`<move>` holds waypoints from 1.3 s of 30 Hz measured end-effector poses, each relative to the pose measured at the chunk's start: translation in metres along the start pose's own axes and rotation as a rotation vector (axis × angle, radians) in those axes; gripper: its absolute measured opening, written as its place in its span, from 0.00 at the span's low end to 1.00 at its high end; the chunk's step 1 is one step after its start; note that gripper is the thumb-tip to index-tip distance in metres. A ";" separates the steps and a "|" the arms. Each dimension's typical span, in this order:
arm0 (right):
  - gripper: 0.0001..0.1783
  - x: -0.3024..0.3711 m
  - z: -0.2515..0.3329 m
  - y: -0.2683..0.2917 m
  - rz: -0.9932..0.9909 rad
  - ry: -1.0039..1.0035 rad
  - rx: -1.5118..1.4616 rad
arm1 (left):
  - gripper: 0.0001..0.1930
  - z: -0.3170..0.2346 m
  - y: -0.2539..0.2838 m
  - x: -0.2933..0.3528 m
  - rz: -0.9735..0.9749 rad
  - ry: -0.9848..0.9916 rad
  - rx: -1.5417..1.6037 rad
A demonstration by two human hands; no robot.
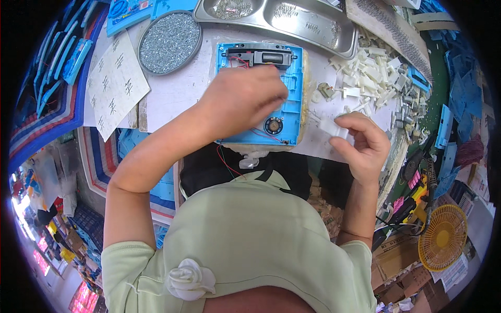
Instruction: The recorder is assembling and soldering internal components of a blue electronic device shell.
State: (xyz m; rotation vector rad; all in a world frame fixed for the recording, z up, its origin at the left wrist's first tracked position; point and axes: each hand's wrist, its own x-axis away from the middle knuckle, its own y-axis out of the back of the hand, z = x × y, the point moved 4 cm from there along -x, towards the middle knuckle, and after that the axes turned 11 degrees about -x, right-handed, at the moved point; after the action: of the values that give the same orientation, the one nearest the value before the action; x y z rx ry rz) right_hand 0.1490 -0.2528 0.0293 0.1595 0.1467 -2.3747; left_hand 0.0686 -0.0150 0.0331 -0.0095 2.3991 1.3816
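Observation:
A blue plastic housing lies in front of me on a padded, plastic-wrapped base. It holds a black compartment at its far end, thin red wires and a small round speaker near its front. My left hand is over the housing's middle, fingers curled down and pressed together; whatever they pinch is hidden beneath them. Just right of the housing, my right hand grips a white plastic part between thumb and fingers. Thin prongs seem to stick out of that part towards the housing.
A round tray of small screws stands back left, beside a sheet of paper. A steel tray with small metal pieces is at the back. White plastic parts are heaped to the right. A yellow fan stands lower right.

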 end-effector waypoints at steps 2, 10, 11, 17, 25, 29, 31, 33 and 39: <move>0.16 -0.013 0.011 -0.004 0.111 0.050 0.383 | 0.06 0.008 0.008 0.009 -0.024 0.289 0.238; 0.14 -0.058 0.029 -0.056 0.401 0.381 0.877 | 0.04 0.011 0.000 0.018 -0.187 0.334 0.220; 0.14 -0.061 0.030 -0.060 0.442 0.405 0.885 | 0.04 0.010 0.000 0.018 -0.188 0.332 0.213; 0.15 -0.072 0.024 -0.066 0.527 0.445 0.790 | 0.04 0.010 0.001 0.019 -0.212 0.331 0.192; 0.16 -0.055 -0.015 -0.054 0.361 0.401 0.577 | 0.04 0.011 -0.003 0.019 -0.199 0.335 0.228; 0.15 -0.058 -0.012 -0.057 0.388 0.266 0.654 | 0.05 0.010 -0.001 0.017 -0.154 0.329 0.194; 0.13 -0.049 -0.004 -0.060 0.302 0.283 0.626 | 0.06 0.011 0.001 0.015 -0.130 0.348 0.186; 0.13 -0.034 0.007 -0.037 0.122 0.293 0.653 | 0.07 0.010 0.004 0.014 -0.101 0.312 0.201; 0.14 0.044 0.021 0.096 -0.479 -0.209 1.243 | 0.12 -0.010 0.023 0.017 -0.074 0.206 0.243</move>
State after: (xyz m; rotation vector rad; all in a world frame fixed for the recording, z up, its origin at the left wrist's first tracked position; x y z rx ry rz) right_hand 0.1821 -0.3555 0.0373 0.4827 -1.5497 -2.5646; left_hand 0.0451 -0.0079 0.0510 -0.1838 2.6930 1.0951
